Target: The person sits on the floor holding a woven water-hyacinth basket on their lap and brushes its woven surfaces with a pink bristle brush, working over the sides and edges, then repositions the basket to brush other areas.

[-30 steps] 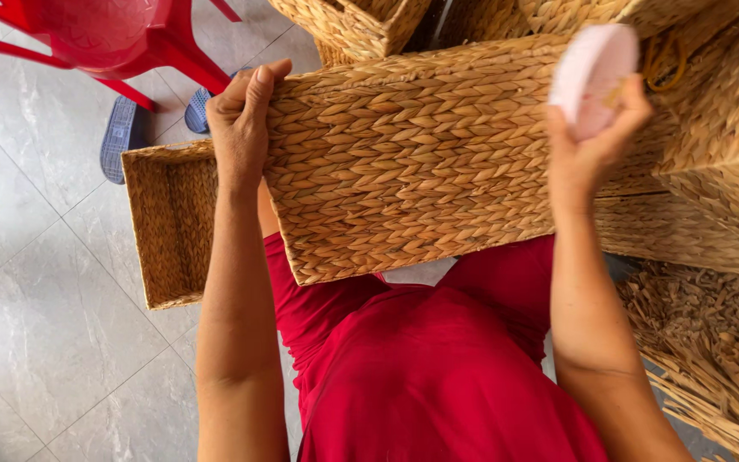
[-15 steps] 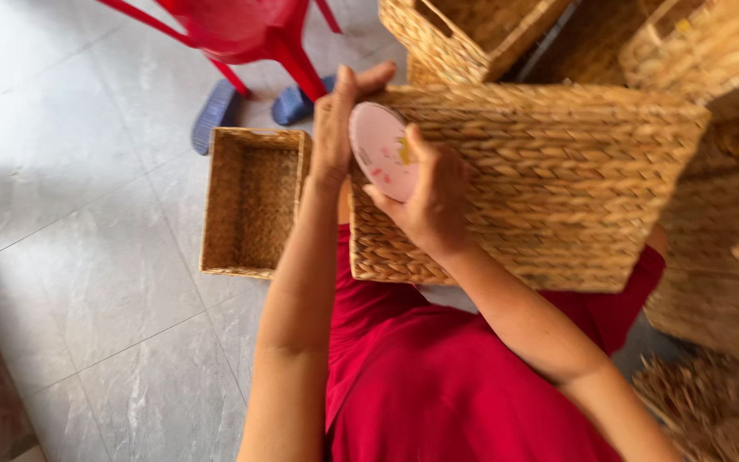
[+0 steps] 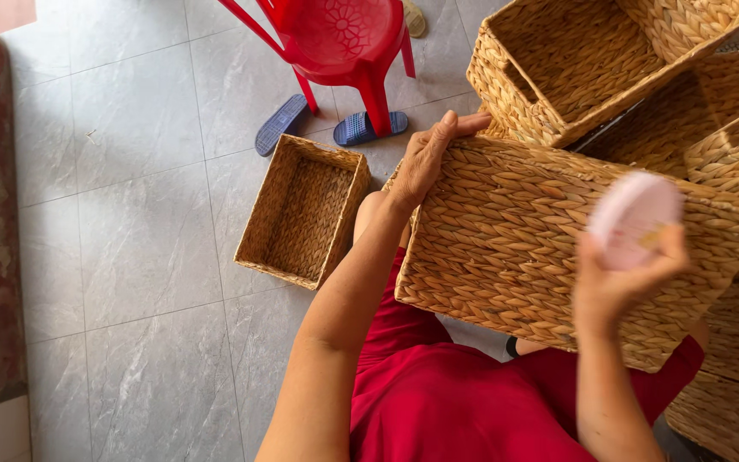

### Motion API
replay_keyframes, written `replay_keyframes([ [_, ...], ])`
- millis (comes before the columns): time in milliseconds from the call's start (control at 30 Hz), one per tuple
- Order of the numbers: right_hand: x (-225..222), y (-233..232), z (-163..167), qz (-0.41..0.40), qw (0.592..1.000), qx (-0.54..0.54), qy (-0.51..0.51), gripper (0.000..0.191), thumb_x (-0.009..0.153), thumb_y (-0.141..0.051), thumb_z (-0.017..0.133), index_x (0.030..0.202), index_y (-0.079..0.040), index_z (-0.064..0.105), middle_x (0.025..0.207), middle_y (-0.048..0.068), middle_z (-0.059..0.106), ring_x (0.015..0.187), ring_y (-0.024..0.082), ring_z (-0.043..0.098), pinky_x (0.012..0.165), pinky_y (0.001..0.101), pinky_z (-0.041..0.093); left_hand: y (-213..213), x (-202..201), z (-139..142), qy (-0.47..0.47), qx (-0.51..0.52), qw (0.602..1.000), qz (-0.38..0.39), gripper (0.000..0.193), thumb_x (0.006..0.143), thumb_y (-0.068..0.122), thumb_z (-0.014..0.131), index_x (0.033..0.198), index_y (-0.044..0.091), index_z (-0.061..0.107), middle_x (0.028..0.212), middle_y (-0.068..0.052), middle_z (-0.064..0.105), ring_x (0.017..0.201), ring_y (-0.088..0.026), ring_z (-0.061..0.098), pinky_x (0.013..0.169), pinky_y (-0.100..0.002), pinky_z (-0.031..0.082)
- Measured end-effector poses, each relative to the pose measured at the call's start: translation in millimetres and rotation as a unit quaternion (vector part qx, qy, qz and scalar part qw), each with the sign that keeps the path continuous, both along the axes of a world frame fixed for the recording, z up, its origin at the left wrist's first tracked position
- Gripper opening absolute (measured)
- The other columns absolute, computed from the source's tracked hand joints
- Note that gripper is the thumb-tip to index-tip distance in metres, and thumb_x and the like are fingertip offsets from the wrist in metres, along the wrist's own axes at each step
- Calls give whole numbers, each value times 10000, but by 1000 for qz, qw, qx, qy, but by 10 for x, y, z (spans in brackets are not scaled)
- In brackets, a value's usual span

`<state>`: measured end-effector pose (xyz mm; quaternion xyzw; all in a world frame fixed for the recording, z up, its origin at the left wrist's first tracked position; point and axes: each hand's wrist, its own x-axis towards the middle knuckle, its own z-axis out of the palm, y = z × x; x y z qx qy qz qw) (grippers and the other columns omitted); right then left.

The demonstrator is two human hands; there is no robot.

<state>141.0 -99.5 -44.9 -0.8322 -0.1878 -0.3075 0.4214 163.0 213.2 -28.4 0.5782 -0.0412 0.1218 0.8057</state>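
A large woven straw basket (image 3: 515, 239) lies on my lap, its flat side facing up. My left hand (image 3: 431, 154) grips its far left corner, fingers curled over the edge. My right hand (image 3: 622, 287) is raised above the basket's right part and holds a round pale pink object (image 3: 635, 216), blurred by motion. I wear red clothing (image 3: 438, 393).
A small open woven basket (image 3: 305, 210) sits on the grey tiled floor (image 3: 130, 214) to the left. A bigger open basket (image 3: 592, 60) and more woven baskets (image 3: 733, 145) stand at the right. A red plastic chair (image 3: 335, 43) and blue slippers (image 3: 369, 127) are ahead.
My right hand has swung the pink object from the basket's left corner over to its right part. My view has shifted, and the basket on my lap now sits further right.
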Motion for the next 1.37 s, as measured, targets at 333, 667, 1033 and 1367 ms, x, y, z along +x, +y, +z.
replay_keyframes([
  [333,-96,1217,291,144,981,-115,-54,884,796,-359,916,1418,15,412,1221,157,560,1108,300,577,970,457,454,36,0,-2,29,44,998,28,547,1119,448,388,1332,51,700,1305,-101,714,1118,-201,629,1019,-371,503],
  [667,-33,-942,-260,-101,992,-27,72,755,965,-67,833,1505,-49,307,1440,137,431,1291,272,530,1103,423,466,-38,-4,83,-8,144,986,87,392,1074,391,541,1287,121,729,1296,-34,730,1075,-140,615,1015,-297,503],
  [1033,-534,1083,204,136,984,-111,4,843,827,-398,838,1414,41,422,1226,172,554,1098,300,552,983,460,439,-71,24,71,-29,129,990,55,375,1084,347,551,1301,89,716,1334,-68,699,1229,-145,596,1087,-293,459],
  [1367,-212,-280,5,26,998,-2,52,637,1097,-370,773,1431,-47,338,1411,216,526,1309,278,626,1028,417,569,-25,17,88,8,143,987,76,335,1057,310,602,1280,99,735,1317,-71,721,1188,-136,616,1075,-293,473],
])
